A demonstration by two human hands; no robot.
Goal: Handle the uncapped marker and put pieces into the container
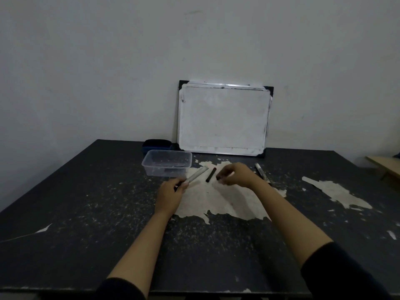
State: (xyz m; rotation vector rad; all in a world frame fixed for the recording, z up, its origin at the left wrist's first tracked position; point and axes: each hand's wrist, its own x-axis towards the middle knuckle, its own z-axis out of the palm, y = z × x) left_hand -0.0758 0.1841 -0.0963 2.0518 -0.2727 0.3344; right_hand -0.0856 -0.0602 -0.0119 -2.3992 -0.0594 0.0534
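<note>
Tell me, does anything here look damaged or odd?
Yes. The table is badly worn: its dark coating has peeled off in pale patches, the largest under the hands and another at the right. The whiteboard leaning on the wall is smeared grey along its edges.

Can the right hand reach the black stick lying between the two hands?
Probably yes: the right hand hovers just right of the black stick, with only bare table between; but its fingers already pinch something small and dark.

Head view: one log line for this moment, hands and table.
left hand: grips marker barrel | right hand: pinches small dark piece | table: black stick, second marker, plastic tub, whiteboard
</note>
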